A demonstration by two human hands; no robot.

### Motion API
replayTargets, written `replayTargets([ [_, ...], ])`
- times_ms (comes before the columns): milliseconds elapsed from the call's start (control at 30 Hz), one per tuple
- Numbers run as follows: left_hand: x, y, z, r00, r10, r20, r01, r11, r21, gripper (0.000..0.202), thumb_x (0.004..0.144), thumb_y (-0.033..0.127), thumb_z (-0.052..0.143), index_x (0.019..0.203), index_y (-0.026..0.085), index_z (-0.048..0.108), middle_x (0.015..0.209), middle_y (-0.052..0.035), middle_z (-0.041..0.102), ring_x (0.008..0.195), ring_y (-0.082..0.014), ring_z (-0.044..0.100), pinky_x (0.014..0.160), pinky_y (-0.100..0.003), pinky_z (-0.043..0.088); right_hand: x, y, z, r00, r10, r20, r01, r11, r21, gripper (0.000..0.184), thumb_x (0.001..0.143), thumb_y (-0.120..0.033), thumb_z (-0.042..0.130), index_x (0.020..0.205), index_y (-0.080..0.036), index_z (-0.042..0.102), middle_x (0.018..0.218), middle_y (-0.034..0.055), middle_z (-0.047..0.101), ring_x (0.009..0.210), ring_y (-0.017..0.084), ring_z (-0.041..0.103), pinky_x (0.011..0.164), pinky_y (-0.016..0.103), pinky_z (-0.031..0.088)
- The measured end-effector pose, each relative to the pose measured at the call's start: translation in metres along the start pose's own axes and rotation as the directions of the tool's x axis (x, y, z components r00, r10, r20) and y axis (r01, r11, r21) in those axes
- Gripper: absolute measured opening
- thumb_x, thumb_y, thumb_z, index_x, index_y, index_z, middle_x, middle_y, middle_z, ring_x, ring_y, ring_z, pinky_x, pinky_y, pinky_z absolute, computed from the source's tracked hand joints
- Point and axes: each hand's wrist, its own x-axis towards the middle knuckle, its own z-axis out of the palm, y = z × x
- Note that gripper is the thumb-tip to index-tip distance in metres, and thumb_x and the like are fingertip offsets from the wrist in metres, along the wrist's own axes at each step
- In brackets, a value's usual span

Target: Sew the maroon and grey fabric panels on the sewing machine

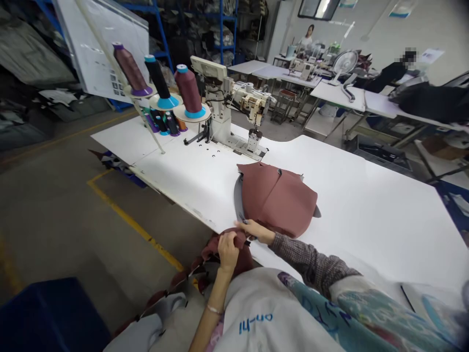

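Observation:
A stack of reddish-brown fabric pieces (277,199) lies on the white table (366,210), near its front edge. My right hand (254,230) rests at the stack's near edge, fingers curled on the fabric there. My left hand (227,252) is closed on a bunched piece of the same reddish-brown fabric (242,261) just below the table edge, over my lap. More of this fabric hangs down toward the floor.
A sewing machine (234,110) stands at the table's far side, with three large thread cones (188,90) on a stand to its left. A dark blue bin (47,315) sits bottom left. Other work tables, a fan (344,61) and a person are at the back.

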Motion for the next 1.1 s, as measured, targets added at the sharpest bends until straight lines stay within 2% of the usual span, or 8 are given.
replayTargets([
  [133, -0.009, -0.017, -0.042, 0.993, -0.052, -0.102, 0.058, 0.997, 0.056, 0.011, 0.091, 0.013, 0.050, 0.092, 0.018, 0.059, 0.092, -0.0075, 0.069, 0.084, -0.0188, 0.059, 0.081, -0.035, 0.045, 0.020, -0.048, 0.053, 0.959, -0.282, -0.020, 0.271, 0.936, -0.226, 0.038, 0.073, -0.026, 0.073, 0.066, -0.020, 0.036, 0.053, -0.0086, 0.038, 0.050, 0.008, 0.034, 0.050, 0.021, 0.027],
  [233, -0.008, -0.041, -0.070, 0.963, -0.217, -0.157, 0.244, 0.953, 0.179, 0.035, 0.088, 0.030, 0.061, 0.120, 0.017, 0.055, 0.121, -0.0160, 0.062, 0.116, -0.0281, 0.055, 0.098, -0.046, 0.043, 0.003, -0.103, 0.053, 0.817, -0.576, 0.018, 0.552, 0.772, -0.316, 0.028, 0.076, -0.017, 0.066, 0.072, -0.020, 0.038, 0.063, -0.0072, 0.041, 0.060, 0.009, 0.035, 0.060, 0.022, 0.029],
  [367, 0.033, -0.062, -0.084, 0.943, -0.304, 0.133, 0.252, 0.917, 0.308, 0.038, 0.096, 0.035, 0.047, 0.131, 0.019, 0.050, 0.135, -0.0147, 0.054, 0.121, -0.0277, 0.055, 0.097, -0.042, 0.047, -0.066, -0.180, -0.020, 0.535, -0.834, 0.137, 0.785, 0.430, -0.446, 0.027, 0.088, -0.031, 0.058, 0.075, -0.021, 0.037, 0.068, -0.0044, 0.042, 0.064, 0.011, 0.036, 0.065, 0.023, 0.033],
  [500, 0.112, -0.023, -0.075, 0.884, -0.161, 0.438, 0.032, 0.957, 0.287, 0.033, 0.100, 0.038, 0.038, 0.124, 0.027, 0.057, 0.117, -0.0069, 0.064, 0.086, -0.0185, 0.068, 0.075, -0.028, 0.051, -0.156, -0.204, -0.121, 0.450, -0.893, 0.011, 0.601, 0.294, -0.743, 0.033, 0.093, -0.045, 0.054, 0.075, -0.021, 0.042, 0.065, -0.0031, 0.045, 0.059, 0.011, 0.036, 0.060, 0.023, 0.032],
  [700, 0.154, 0.075, -0.019, 0.652, 0.001, 0.758, -0.063, 0.997, 0.054, 0.036, 0.101, 0.042, 0.033, 0.128, 0.029, 0.053, 0.097, -0.0057, 0.072, 0.088, -0.0224, 0.070, 0.075, -0.029, 0.049, -0.191, -0.090, -0.227, 0.501, -0.748, -0.436, 0.086, 0.544, -0.835, 0.022, 0.094, -0.037, 0.051, 0.080, -0.021, 0.047, 0.067, 0.0001, 0.053, 0.058, 0.013, 0.045, 0.058, 0.024, 0.033],
  [867, 0.111, 0.088, 0.028, 0.452, -0.055, 0.890, -0.006, 0.998, 0.064, 0.035, 0.099, 0.036, 0.042, 0.129, 0.023, 0.055, 0.102, -0.0104, 0.072, 0.095, -0.0250, 0.069, 0.080, -0.030, 0.049, -0.158, 0.022, -0.214, 0.554, -0.334, -0.763, -0.093, 0.886, -0.455, 0.014, 0.091, -0.030, 0.050, 0.085, -0.020, 0.042, 0.073, 0.0030, 0.056, 0.059, 0.014, 0.050, 0.052, 0.022, 0.034],
  [1000, 0.085, 0.074, 0.032, 0.409, -0.078, 0.909, 0.001, 0.996, 0.085, 0.038, 0.100, 0.036, 0.038, 0.132, 0.022, 0.053, 0.105, -0.0109, 0.072, 0.097, -0.0250, 0.069, 0.080, -0.031, 0.049, -0.143, 0.042, -0.170, 0.911, -0.149, -0.384, 0.164, 0.986, 0.007, 0.045, 0.091, -0.064, 0.045, 0.085, -0.020, 0.043, 0.064, -0.0039, 0.046, 0.045, 0.007, 0.034, 0.040, 0.018, 0.025],
  [1100, 0.075, 0.069, 0.028, 0.416, -0.080, 0.906, 0.023, 0.997, 0.077, 0.040, 0.101, 0.038, 0.036, 0.134, 0.024, 0.051, 0.107, -0.0109, 0.072, 0.098, -0.0252, 0.068, 0.082, -0.031, 0.048, -0.123, 0.041, -0.152, 0.998, -0.038, -0.057, 0.047, 0.985, 0.164, 0.061, 0.084, -0.077, 0.043, 0.083, -0.017, 0.050, 0.061, -0.0054, 0.040, 0.043, 0.004, 0.026, 0.036, 0.016, 0.016],
])
